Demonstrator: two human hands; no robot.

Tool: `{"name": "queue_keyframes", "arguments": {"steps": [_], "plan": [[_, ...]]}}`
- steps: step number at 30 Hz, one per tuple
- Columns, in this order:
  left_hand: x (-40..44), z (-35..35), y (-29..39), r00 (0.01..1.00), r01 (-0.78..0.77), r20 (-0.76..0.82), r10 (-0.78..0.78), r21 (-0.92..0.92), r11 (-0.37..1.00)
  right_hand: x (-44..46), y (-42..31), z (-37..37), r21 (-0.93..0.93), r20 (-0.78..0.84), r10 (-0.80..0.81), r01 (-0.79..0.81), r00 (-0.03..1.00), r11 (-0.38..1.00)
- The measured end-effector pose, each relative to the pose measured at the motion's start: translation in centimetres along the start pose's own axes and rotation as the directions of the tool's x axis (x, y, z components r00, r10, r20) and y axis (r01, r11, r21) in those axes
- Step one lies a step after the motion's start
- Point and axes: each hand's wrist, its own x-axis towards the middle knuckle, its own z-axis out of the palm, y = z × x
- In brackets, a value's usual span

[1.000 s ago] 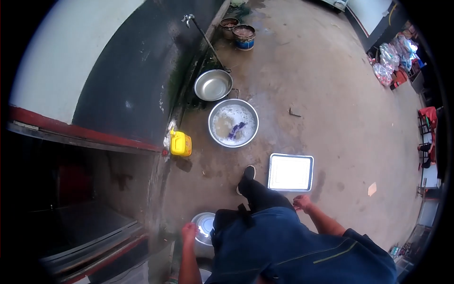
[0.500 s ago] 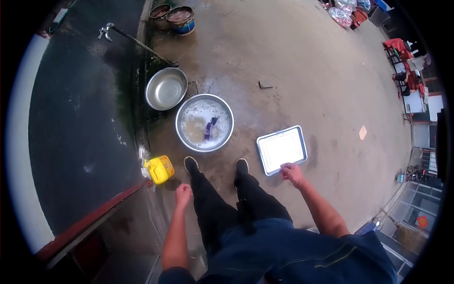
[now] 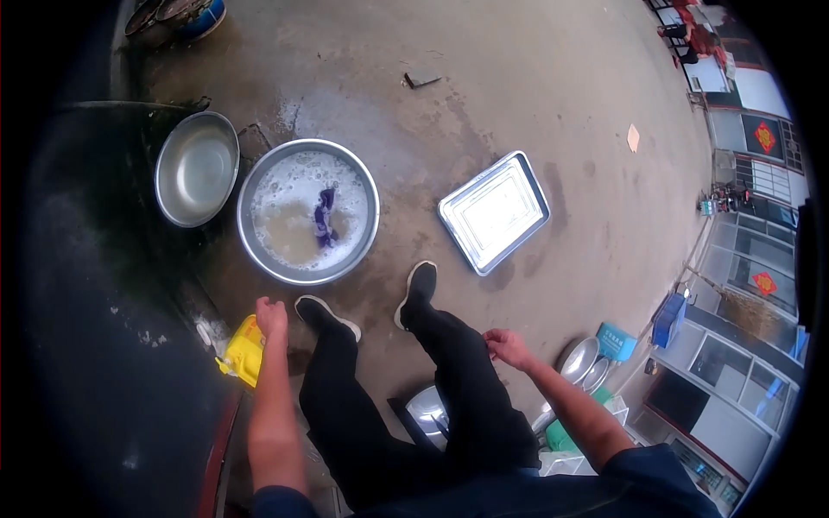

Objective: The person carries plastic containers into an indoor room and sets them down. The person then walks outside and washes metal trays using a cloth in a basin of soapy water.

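My left hand (image 3: 272, 318), loosely closed with nothing visible in it, hangs above a yellow plastic jug (image 3: 245, 352) and covers part of it. At the knee of my black trousers is my right hand (image 3: 508, 347), fingers curled in and apparently without any object; whether it touches the cloth I cannot tell. In front of my feet stands a large round metal basin (image 3: 370, 207) of cloudy, sudsy water, with a purple cloth (image 3: 325, 217) in it. A shiny rectangular metal tray (image 3: 494, 212) lies on the ground to the right.
An oval metal basin (image 3: 197, 169) leans close to the sudsy one, beside a dark wall. Behind my legs is a metal bowl (image 3: 425, 413). More metal bowls (image 3: 579, 357) and a blue box (image 3: 616, 342) are at the right. A dark scrap (image 3: 421, 79) lies ahead.
My body and view have turned right, and my feet have shifted. My left hand has moved over the yellow jug. My right hand is now away from the tray, beside my leg.
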Motion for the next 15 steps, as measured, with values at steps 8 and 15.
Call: {"name": "queue_keyframes", "arguments": {"steps": [8, 15], "plan": [[13.3, 6.8, 0.5, 0.971, 0.238, 0.008, -0.239, -0.155, 0.959, 16.4, 2.8, -4.7, -0.133, -0.379, -0.077, 0.028, 0.922, 0.991], [17.0, 10.0, -0.9, 0.973, 0.223, 0.062, -0.221, -0.48, 0.848, 31.7, 17.4, -14.4, -0.363, -0.714, -0.154, -0.172, 0.683, 0.916]]}}
